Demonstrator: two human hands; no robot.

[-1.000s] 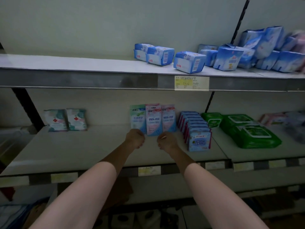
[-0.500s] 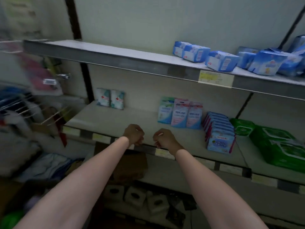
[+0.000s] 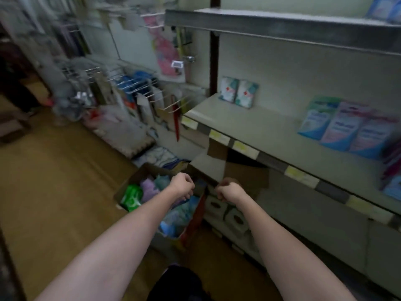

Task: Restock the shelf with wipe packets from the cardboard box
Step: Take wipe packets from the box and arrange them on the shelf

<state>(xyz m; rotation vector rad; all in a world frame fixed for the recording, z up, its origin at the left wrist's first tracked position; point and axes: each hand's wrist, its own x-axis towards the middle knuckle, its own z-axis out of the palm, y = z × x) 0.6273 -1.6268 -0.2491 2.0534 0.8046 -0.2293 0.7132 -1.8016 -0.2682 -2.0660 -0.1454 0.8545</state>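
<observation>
- Your left hand [image 3: 181, 185] hangs over the open cardboard box [image 3: 138, 172], fingers curled into a loose fist with nothing in it
- Your right hand [image 3: 230, 190] is at its 3 o'clock, just apart from it, fisted the same way and holding nothing (it sits past the box's right edge)
- The box stands on the floor [image 3: 54, 170] below the shelf [image 3: 260, 131], filled with wipe packets [image 3: 132, 197] in green, purple and blue; the picture is too blurred to count them
- On the shelf, at 2 o'clock from your hands, three upright packets [image 3: 345, 127] lean on the back wall
- Two smaller red-cross packets [image 3: 238, 91] stand at 1 o'clock, near the shelf's left end, well apart from the three
- At 11 o'clock, wire hooks [image 3: 138, 83] carry hanging goods
</observation>
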